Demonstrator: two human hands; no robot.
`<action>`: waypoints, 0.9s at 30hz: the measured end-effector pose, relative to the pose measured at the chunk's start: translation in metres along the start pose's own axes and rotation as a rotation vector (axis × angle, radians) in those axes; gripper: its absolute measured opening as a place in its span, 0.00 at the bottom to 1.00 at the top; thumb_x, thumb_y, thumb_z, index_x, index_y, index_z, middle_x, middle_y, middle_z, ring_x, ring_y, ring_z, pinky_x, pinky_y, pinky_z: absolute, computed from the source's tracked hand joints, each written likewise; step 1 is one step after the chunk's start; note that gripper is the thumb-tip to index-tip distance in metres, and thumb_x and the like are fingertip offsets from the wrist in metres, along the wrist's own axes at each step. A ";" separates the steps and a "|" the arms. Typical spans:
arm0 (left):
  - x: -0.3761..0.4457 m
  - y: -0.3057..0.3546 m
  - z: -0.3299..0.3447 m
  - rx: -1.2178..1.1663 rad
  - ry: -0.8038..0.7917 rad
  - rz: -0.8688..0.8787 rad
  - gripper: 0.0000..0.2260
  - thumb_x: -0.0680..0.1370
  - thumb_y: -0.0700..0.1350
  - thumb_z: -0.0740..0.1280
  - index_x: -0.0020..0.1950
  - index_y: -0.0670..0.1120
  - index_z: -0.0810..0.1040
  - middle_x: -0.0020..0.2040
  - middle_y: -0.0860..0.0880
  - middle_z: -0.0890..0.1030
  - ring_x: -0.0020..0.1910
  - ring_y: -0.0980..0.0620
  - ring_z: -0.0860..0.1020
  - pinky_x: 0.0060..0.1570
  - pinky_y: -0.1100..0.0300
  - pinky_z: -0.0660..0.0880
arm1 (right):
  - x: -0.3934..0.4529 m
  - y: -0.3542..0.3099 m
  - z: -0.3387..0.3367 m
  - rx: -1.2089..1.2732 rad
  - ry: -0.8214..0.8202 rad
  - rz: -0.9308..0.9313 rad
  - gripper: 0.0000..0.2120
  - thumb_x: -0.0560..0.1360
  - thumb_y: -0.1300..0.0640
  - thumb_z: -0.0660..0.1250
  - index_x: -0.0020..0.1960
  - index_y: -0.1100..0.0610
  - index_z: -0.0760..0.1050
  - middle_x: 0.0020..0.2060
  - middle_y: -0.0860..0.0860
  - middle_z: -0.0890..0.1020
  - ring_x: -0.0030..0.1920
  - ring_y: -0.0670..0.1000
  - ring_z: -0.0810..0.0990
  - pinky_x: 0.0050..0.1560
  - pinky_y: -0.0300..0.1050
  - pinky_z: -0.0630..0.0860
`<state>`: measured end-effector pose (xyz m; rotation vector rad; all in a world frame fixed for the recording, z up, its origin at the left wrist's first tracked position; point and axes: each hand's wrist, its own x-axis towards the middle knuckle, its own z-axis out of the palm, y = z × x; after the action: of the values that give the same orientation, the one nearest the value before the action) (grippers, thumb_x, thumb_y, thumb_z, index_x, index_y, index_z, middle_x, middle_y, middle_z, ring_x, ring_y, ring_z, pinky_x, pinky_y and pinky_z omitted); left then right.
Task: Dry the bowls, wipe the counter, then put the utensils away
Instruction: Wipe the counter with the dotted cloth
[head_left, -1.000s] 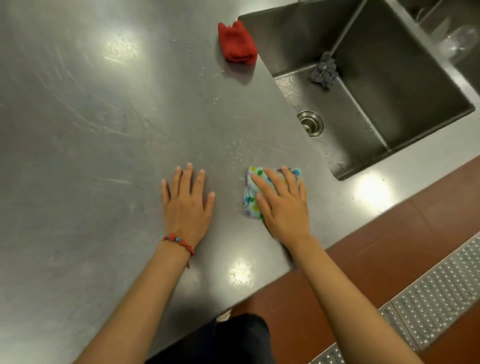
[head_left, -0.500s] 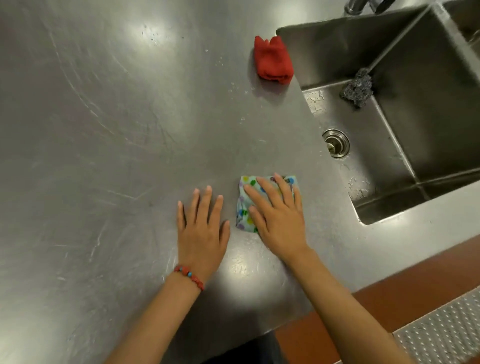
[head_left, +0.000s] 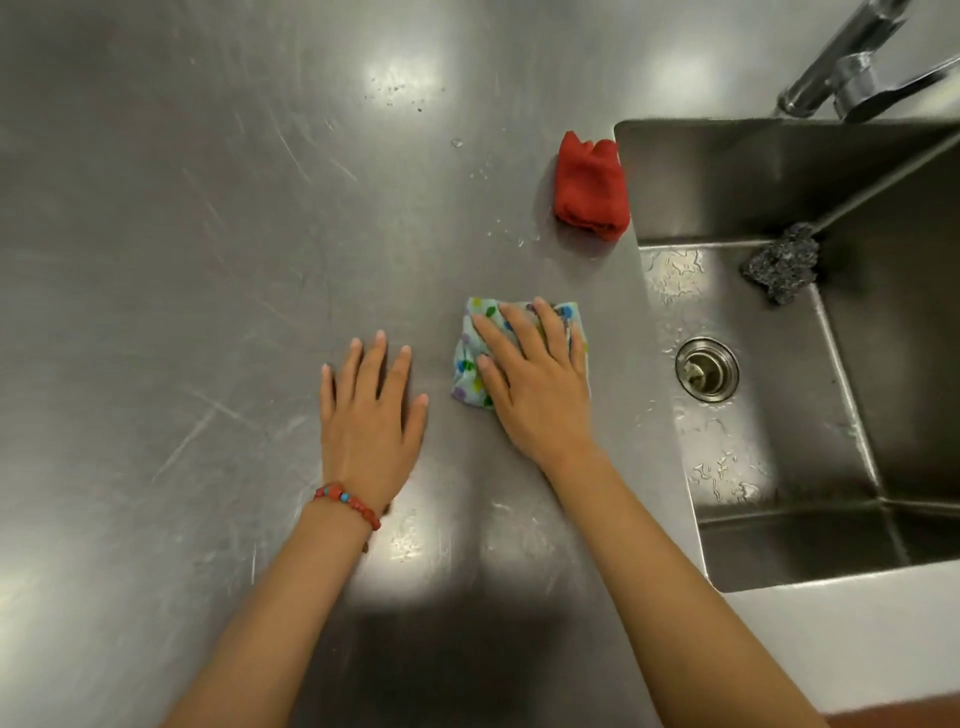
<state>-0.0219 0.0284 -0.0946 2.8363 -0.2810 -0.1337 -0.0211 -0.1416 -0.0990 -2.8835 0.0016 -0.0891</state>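
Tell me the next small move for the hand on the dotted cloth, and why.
Probably slide the right hand, flat on the dotted cloth, forward toward the water droplets beside the red cloth. Those drops sit on the counter just beyond the cloth, so that patch looks unwiped. The left hand rests flat and bare on the steel, as a brace.

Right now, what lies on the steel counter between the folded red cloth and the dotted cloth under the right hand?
Only bare steel counter with a few water droplets lies between the folded red cloth and the dotted cloth pressed by the right hand, in the head view.
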 end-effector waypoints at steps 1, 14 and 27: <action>0.001 0.000 0.001 0.006 -0.002 -0.002 0.24 0.75 0.52 0.51 0.66 0.41 0.70 0.68 0.38 0.70 0.68 0.37 0.65 0.65 0.37 0.58 | 0.005 0.003 0.000 0.003 0.010 -0.012 0.19 0.78 0.46 0.52 0.67 0.46 0.68 0.67 0.49 0.72 0.71 0.56 0.62 0.70 0.56 0.56; 0.002 -0.001 0.005 0.062 0.004 -0.008 0.23 0.76 0.53 0.52 0.66 0.42 0.70 0.67 0.39 0.71 0.67 0.38 0.67 0.65 0.40 0.57 | 0.107 0.001 0.011 0.003 -0.043 -0.092 0.20 0.79 0.46 0.51 0.70 0.46 0.63 0.71 0.50 0.65 0.74 0.55 0.54 0.72 0.56 0.48; 0.000 -0.005 0.009 0.076 0.010 -0.005 0.24 0.79 0.55 0.47 0.66 0.44 0.69 0.68 0.41 0.71 0.68 0.40 0.66 0.66 0.41 0.56 | 0.212 -0.010 0.017 -0.010 -0.050 -0.072 0.21 0.80 0.48 0.50 0.71 0.48 0.60 0.72 0.51 0.62 0.74 0.55 0.52 0.72 0.56 0.47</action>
<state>-0.0218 0.0301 -0.1047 2.9119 -0.2833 -0.1121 0.1917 -0.1294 -0.1003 -2.8949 -0.1118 -0.0312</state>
